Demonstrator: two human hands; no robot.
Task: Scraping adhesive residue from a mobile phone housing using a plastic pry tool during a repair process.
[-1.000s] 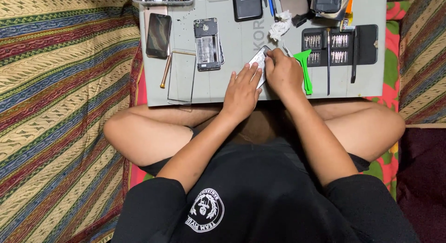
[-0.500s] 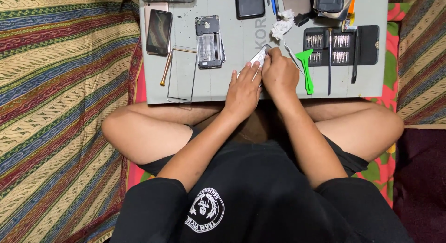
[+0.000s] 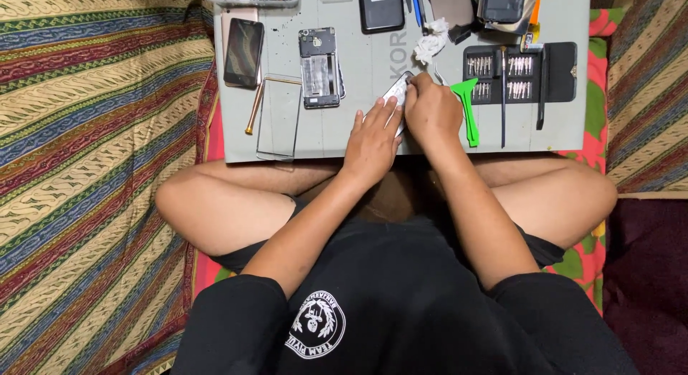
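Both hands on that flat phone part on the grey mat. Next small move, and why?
Probably keep the left hand pressing the silvery phone part flat while the right hand works at its upper edge. Both hands already cover it on the grey mat, and the green pry tool lies unused just right of the right hand, if needed.

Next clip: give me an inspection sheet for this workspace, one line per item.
Surface: grey work mat on striped cloth.
Job's things: silver phone part, pressed flat on the mat under both hands.
Clutter: dark phone, opened phone body, clear frame, green pry tool, screwdriver bit set, crumpled white tissue.
Grippers: left hand flat on the part; right hand closed at its upper edge.
Cables: nothing seen.
Surroundings: striped cloth; person sits cross-legged.
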